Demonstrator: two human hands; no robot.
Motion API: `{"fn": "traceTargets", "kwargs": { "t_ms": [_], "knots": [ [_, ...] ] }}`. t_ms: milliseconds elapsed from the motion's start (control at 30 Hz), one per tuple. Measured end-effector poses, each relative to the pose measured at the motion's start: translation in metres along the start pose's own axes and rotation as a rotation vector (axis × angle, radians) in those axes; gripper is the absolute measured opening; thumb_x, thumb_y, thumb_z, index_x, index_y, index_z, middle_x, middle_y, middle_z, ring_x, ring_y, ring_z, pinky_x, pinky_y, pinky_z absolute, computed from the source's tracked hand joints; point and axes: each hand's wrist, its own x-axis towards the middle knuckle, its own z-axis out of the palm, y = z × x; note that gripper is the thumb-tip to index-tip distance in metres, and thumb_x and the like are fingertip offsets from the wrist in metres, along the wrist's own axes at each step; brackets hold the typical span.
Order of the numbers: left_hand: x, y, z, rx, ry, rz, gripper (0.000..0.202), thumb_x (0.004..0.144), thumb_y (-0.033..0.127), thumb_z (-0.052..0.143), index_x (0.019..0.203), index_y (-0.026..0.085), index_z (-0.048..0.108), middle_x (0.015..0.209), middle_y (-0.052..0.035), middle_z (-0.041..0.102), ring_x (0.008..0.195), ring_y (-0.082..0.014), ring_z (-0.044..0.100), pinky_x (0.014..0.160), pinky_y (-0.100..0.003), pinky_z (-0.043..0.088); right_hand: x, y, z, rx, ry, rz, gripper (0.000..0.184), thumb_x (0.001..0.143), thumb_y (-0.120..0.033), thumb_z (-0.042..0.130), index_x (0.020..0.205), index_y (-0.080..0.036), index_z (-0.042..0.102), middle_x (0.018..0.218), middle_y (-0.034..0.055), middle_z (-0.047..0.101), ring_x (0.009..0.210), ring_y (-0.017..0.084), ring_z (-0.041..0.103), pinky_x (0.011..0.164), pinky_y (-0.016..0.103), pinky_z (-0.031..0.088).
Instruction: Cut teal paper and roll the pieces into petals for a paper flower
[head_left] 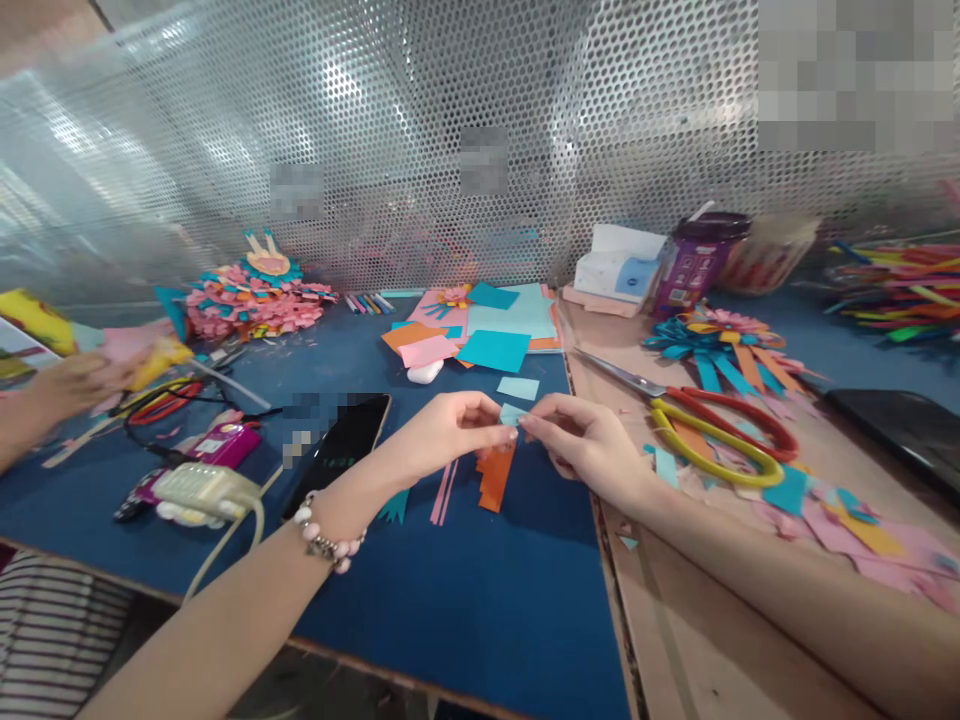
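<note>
Pinched at once by the left hand [454, 432] and the right hand [585, 440], the small light-blue paper piece [511, 413], left of the scissors [661, 420], could crease or tear if they pull unevenly.

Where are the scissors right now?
In the head view, the scissors lie on the right, on the brown tabletop, just beyond the right hand and on the near side of the paper flower.
</note>
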Motion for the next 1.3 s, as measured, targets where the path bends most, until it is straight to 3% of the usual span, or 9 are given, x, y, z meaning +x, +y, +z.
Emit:
{"fn": "traceTargets", "kwargs": {
  "t_ms": [367,700,1033,1167,1300],
  "knots": [
    [0.000,-0.001,0.000,0.040,0.004,0.048,0.016,0.078,0.031,0.062,0.080,0.016,0.059,0.078,-0.0045,0.068,0.076,-0.0153,0.063,0.070,-0.028,0.046,-0.002,-0.004,0.003,0.006,-0.047,0.081,0.029,0.078,-0.047,0.061,0.078,-0.019,0.057,0.051,-0.0080,0.040,0.038,0.005,0.033,0.031,0.016,0.025],
    [-0.001,0.001,0.008,0.099,0.057,0.112,0.014,0.080,0.030,0.059,0.075,0.017,0.056,0.073,-0.0025,0.066,0.072,-0.0152,0.063,0.068,-0.027,0.046,0.000,-0.002,0.004,-0.116,0.004,-0.010,0.032,0.081,-0.050,0.056,0.078,-0.018,0.055,0.052,-0.0060,0.046,0.039,0.006,0.041,0.034,0.018,0.032],
    [-0.002,0.000,0.013,0.289,0.136,0.226,0.015,0.085,0.028,0.050,0.082,0.017,0.060,0.084,-0.0047,0.068,0.081,-0.0174,0.064,0.072,-0.028,0.046,0.000,0.000,0.003,-0.258,0.039,-0.038,0.028,0.084,-0.047,0.054,0.089,-0.021,0.058,0.059,-0.0041,0.054,0.036,0.006,0.043,0.033,0.019,0.033],
    [-0.002,0.001,0.013,0.184,0.127,0.184,0.016,0.084,0.031,0.053,0.085,0.017,0.060,0.087,-0.0066,0.068,0.085,-0.0181,0.064,0.075,-0.029,0.046,-0.001,0.001,0.004,-0.291,0.052,-0.048,0.027,0.086,-0.046,0.052,0.084,-0.020,0.058,0.060,-0.0021,0.056,0.039,0.008,0.046,0.035,0.020,0.037],
    [0.000,0.002,0.013,-0.102,0.014,0.028,0.027,0.085,0.041,0.050,0.086,0.015,0.058,0.083,-0.0097,0.068,0.082,-0.0195,0.065,0.061,-0.026,0.045,-0.004,0.001,0.005,-0.368,0.111,-0.213,0.020,0.089,-0.037,0.051,0.080,-0.020,0.058,0.071,0.0027,0.061,0.054,0.013,0.056,0.044,0.024,0.043]
  ]
}}
